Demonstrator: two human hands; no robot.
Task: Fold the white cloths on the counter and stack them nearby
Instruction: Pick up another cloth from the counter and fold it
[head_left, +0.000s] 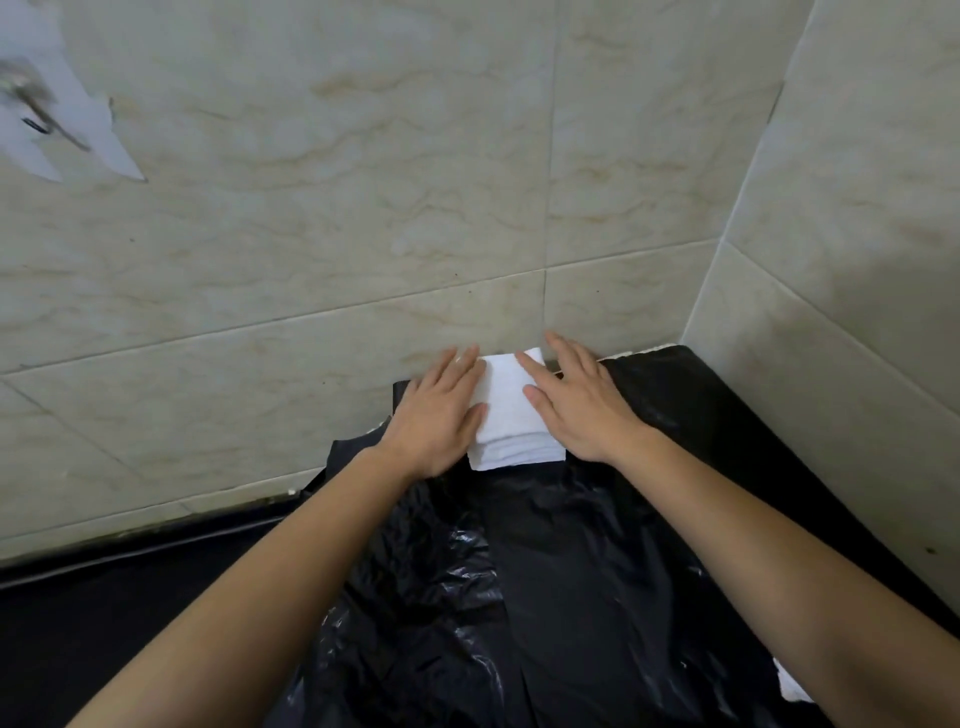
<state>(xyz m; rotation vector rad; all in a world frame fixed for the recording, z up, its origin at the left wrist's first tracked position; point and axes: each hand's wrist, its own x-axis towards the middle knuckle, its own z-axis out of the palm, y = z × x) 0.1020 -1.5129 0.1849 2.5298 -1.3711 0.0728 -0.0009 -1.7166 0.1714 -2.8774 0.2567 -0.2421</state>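
Observation:
A small stack of folded white cloths (511, 415) lies at the back of the counter, against the tiled wall, on black plastic sheeting (519, 571). Its layered edges face me. My left hand (439, 415) rests flat on the stack's left side, fingers spread and pointing to the wall. My right hand (579, 402) lies flat on its right side in the same way. Neither hand grips the cloth; both palms press down on it. A bit of another white cloth (789, 686) peeks out at the lower right edge.
Marbled tile walls (363, 234) close the counter at the back and on the right, forming a corner (691, 332). The dark counter top (104, 623) extends to the left. A blurred wall fixture (36, 114) hangs at the upper left.

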